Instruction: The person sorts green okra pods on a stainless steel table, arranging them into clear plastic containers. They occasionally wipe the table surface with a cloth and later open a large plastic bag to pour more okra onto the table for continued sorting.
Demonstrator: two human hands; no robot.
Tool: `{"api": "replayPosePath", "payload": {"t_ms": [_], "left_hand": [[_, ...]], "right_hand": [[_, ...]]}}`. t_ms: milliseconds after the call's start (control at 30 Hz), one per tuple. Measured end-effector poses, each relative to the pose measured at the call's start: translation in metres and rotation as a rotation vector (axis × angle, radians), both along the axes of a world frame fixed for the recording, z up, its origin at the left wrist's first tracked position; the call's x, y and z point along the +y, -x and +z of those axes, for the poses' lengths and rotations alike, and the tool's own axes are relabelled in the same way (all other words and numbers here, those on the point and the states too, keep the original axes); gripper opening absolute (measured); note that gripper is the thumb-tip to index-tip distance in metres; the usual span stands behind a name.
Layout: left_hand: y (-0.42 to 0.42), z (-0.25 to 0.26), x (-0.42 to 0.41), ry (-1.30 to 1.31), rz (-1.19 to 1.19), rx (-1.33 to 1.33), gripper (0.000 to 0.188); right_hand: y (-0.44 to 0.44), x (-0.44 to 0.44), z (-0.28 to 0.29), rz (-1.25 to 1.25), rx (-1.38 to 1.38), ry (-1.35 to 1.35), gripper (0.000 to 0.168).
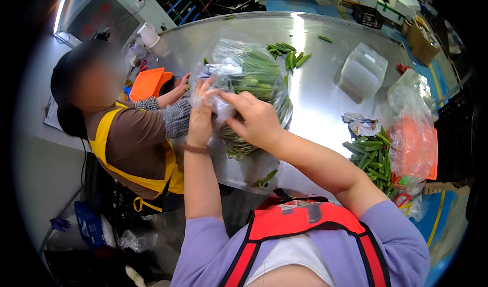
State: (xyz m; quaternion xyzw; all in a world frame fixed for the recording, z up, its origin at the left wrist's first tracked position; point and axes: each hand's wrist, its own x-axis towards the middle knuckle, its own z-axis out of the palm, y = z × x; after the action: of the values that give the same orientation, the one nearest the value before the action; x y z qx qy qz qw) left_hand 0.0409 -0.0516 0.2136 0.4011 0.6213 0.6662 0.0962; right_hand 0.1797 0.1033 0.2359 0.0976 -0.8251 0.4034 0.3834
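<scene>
My left hand (202,113) is raised over the steel table, fingers pointing away from me, with crumpled thin plastic film (223,110) between it and my right hand. My right hand (257,121) reaches across and pinches that film, its fingertips close to my left fingers. Just beneath and beyond both hands lies a large transparent plastic bag (259,68) full of long green vegetables (253,85), their exact kind blurred by the film. Part of the bag is hidden behind my hands. Whether the pinched film belongs to this bag, I cannot tell.
At left stands a co-worker in a yellow apron (105,134), arms reaching onto the steel table (312,123). Okra pods (293,58) lie beyond the bag. To the right are a transparent plastic container (364,71), an okra pile (371,155) and an orange tray under plastic (413,146).
</scene>
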Motion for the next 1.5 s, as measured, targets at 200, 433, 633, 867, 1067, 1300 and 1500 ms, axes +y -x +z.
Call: {"api": "replayPosePath", "payload": {"t_ms": [200,433,633,867,1067,1300,1500], "left_hand": [[-0.031,0.003,0.000,-0.162,0.089,0.019,0.104],[-0.030,-0.001,-0.006,0.419,0.469,0.873,0.077],[-0.030,-0.006,-0.001,0.413,0.468,0.952,0.071],[-0.033,-0.042,-0.054,0.280,0.494,0.808,0.125],[-0.024,-0.080,0.060,0.198,0.340,0.715,0.074],[0.070,-0.078,0.485,-0.214,-0.494,1.549,0.018],[0.132,-0.013,0.461,-0.179,0.041,1.170,0.008]], "right_hand": [[-0.070,0.089,-0.070,-0.094,-0.007,0.451,0.013],[-0.108,0.126,-0.076,-0.501,-0.128,0.740,0.027],[-0.026,0.027,0.001,0.091,0.069,-0.069,0.039],[-0.071,0.213,-0.127,-0.542,0.101,0.813,0.030],[-0.083,0.235,-0.251,-0.759,-0.299,0.554,0.038],[0.046,0.140,-0.223,-0.156,-0.615,0.813,0.040],[0.048,0.133,-0.212,-0.092,-0.710,1.278,0.046]]}}
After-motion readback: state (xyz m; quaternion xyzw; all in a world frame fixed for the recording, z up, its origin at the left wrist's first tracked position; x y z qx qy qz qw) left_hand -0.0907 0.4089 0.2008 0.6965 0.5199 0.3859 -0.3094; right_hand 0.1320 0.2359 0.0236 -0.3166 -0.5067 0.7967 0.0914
